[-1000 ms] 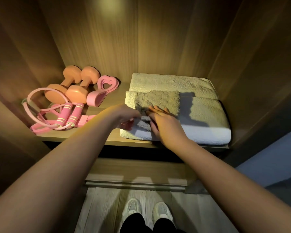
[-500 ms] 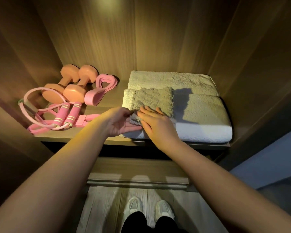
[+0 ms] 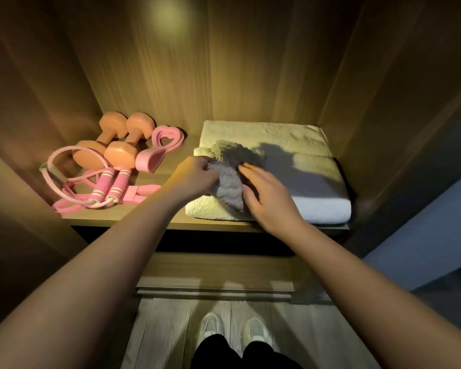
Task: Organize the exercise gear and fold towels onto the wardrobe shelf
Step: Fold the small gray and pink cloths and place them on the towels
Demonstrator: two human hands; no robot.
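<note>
Small towel (image 3: pixel 229 189) lies bunched on the front left corner of the big towel (image 3: pixel 317 182), close to the shelf (image 3: pixel 123 217) lip and above bare floor (image 3: pixel 171 328). Your left hand (image 3: pixel 197 175) has its fingers curled, pinching the bunched left edge. Your right hand (image 3: pixel 270 199) lies nearly flat and spread against the right side, pressing rather than gripping.

That split is the risk. If you tug left while the flat hand lets go, the bundle is likely to slide forward off the lip and drop. Tug too hard and the big towel's top layer may drag with it, spoiling a fold that looks neat now. Your own shadow covers the far half of the bundle, so you could misjudge where its edges meet.

Farther left, the rope (image 3: pixel 109 188) lies near your forearm and a wide sweep could snag it. The band (image 3: pixel 160 153) and dumbbells (image 3: pixel 112 149) behind sit well clear.
</note>
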